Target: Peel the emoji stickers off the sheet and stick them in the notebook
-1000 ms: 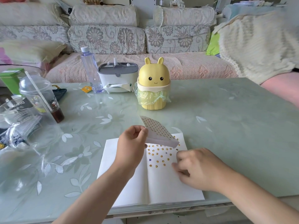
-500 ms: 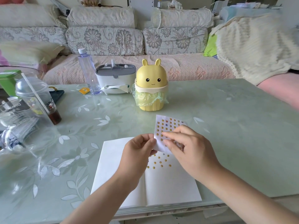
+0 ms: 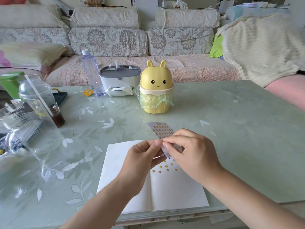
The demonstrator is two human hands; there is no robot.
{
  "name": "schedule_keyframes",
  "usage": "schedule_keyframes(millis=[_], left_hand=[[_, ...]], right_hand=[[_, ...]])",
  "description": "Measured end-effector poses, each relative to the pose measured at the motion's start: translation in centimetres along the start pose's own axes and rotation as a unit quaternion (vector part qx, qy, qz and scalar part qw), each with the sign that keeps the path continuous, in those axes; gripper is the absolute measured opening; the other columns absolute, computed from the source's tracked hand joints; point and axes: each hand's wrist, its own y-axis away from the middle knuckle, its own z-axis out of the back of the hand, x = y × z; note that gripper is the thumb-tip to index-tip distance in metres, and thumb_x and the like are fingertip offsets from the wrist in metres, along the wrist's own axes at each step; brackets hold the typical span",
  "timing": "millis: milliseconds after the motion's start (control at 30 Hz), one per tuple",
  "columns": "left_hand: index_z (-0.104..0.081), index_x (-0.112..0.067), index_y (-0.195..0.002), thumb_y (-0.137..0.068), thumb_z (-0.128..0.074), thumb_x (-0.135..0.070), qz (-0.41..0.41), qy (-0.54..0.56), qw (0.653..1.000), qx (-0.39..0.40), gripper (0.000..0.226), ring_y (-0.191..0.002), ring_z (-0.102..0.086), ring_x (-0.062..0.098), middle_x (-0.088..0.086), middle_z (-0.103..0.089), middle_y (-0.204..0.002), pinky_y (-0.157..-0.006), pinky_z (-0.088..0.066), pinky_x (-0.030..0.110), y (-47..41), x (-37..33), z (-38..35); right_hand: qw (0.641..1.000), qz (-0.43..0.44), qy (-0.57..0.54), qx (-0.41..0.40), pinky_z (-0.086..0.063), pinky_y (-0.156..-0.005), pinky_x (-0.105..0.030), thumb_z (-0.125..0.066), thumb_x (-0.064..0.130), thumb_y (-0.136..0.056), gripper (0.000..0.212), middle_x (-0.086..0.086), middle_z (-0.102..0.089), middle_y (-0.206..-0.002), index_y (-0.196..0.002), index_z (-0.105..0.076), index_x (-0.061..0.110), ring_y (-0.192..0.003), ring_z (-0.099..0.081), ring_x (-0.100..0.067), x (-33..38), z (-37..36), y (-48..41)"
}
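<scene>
An open white notebook (image 3: pixel 173 192) lies at the table's near edge, with several small yellow emoji stickers (image 3: pixel 166 166) stuck on its right page. Above it a white sticker sheet (image 3: pixel 160 130) with rows of yellow emoji stickers is held upright. My left hand (image 3: pixel 142 156) pinches the sheet's lower left edge between thumb and fingers. My right hand (image 3: pixel 189 151) pinches at a sticker near the sheet's lower edge with thumb and forefinger. The hands hide the sheet's lower part.
A yellow bunny-shaped bin (image 3: pixel 156 87) with a bag liner stands behind the sheet. A tissue box (image 3: pixel 119 80), a clear bottle (image 3: pixel 92 73), a lidded cup with straw (image 3: pixel 41 101) and glassware (image 3: pixel 14 123) sit at the left. A sofa runs behind the table (image 3: pixel 239 129).
My right hand left the notebook page and rose to the sheet, which my left hand turned face up. Its fingers now pinch at a sticker near the sheet's lower edge.
</scene>
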Motion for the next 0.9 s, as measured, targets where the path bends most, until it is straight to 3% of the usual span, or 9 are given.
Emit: schedule_keyframes(millis=[100, 233, 367, 500, 667, 733, 833, 900], left_hand=[[-0.068, -0.001, -0.088, -0.103, -0.052, -0.017, -0.014, -0.011, 1.0, -0.007, 0.027, -0.087, -0.071, 0.019, 0.012, -0.072, -0.082, -0.086, -0.056, 0.029, 0.19, -0.12, -0.06], [-0.071, -0.006, -0.084, -0.101, -0.055, -0.018, -0.012, -0.017, 0.999, -0.03, 0.026, -0.088, -0.07, 0.023, 0.014, -0.073, -0.086, -0.081, -0.057, 0.026, 0.42, -0.25, 0.03], [-0.076, -0.006, -0.084, -0.101, -0.057, -0.018, -0.01, -0.054, 0.997, -0.052, 0.028, -0.081, -0.069, 0.021, 0.016, -0.075, -0.083, -0.084, -0.053, 0.035, 0.56, -0.27, -0.02], [-0.076, -0.001, -0.088, -0.1, -0.059, -0.016, -0.002, -0.056, 0.996, -0.066, 0.026, -0.073, -0.07, 0.015, 0.011, -0.075, -0.078, -0.07, -0.054, 0.02, 0.67, -0.26, -0.24], [-0.077, -0.005, -0.088, -0.099, -0.06, -0.018, -0.002, -0.08, 0.994, -0.071, 0.024, -0.081, -0.07, 0.021, 0.022, -0.074, -0.091, -0.067, -0.053, 0.019, 0.79, -0.28, -0.37], [-0.076, -0.006, -0.089, -0.1, -0.059, -0.019, -0.006, -0.1, 0.992, -0.072, 0.024, -0.085, -0.069, 0.027, 0.023, -0.074, -0.095, -0.071, -0.054, 0.026, 0.74, -0.37, -0.36], [-0.074, -0.008, -0.091, -0.101, -0.058, -0.02, -0.013, -0.138, 0.987, -0.078, 0.022, -0.091, -0.073, 0.034, 0.015, -0.077, -0.088, -0.095, -0.054, 0.05, 0.65, -0.62, -0.33], [-0.073, -0.01, -0.091, -0.101, -0.058, -0.02, -0.017, -0.163, 0.983, -0.084, 0.021, -0.09, -0.073, 0.033, 0.011, -0.077, -0.085, -0.096, -0.051, 0.057, 0.71, -0.79, -0.32]], right_hand=[[0.999, -0.01, -0.012, 0.032, -0.044, -0.053, -0.021, -0.059, 0.046, -0.085, 0.02, 0.018, -0.065, -0.081, -0.082, -0.077, 0.037, -0.061, -0.052, 0.003, 0.33, 0.19, -0.24], [0.998, -0.005, -0.004, 0.066, -0.044, -0.052, -0.025, -0.052, 0.052, -0.084, 0.028, 0.014, -0.064, -0.077, -0.081, -0.074, 0.037, -0.063, -0.052, -0.006, 0.38, 0.42, -0.69], [0.995, 0.036, 0.066, 0.068, -0.039, -0.046, -0.026, -0.052, 0.043, -0.084, 0.025, 0.009, -0.059, -0.066, -0.069, -0.069, 0.033, -0.057, -0.045, -0.012, 0.73, 0.37, -0.89], [0.994, 0.059, 0.086, 0.039, -0.031, -0.042, -0.023, -0.05, 0.038, -0.083, 0.027, 0.008, -0.056, -0.059, -0.063, -0.066, 0.028, -0.05, -0.044, -0.012, 0.82, 0.11, -0.82], [0.997, 0.028, 0.065, 0.042, -0.038, -0.045, -0.023, -0.059, 0.034, -0.08, 0.016, 0.013, -0.06, -0.063, -0.067, -0.064, 0.028, -0.054, -0.045, -0.01, 0.9, 0.1, -0.79], [0.997, -0.012, 0.036, 0.061, -0.038, -0.05, -0.021, -0.063, 0.035, -0.081, 0.015, 0.017, -0.062, -0.067, -0.067, -0.064, 0.03, -0.059, -0.049, -0.008, 0.97, 0.37, -0.84], [0.994, -0.073, -0.026, 0.082, -0.034, -0.055, -0.015, -0.071, 0.032, -0.083, 0.018, 0.022, -0.062, -0.068, -0.066, -0.063, 0.034, -0.062, -0.054, 0.0, 0.78, 0.55, -0.87], [0.985, -0.117, -0.076, 0.103, -0.034, -0.055, -0.012, -0.072, 0.03, -0.086, 0.018, 0.023, -0.064, -0.067, -0.068, -0.067, 0.031, -0.058, -0.054, 0.0, 0.78, 0.68, -1.01]])
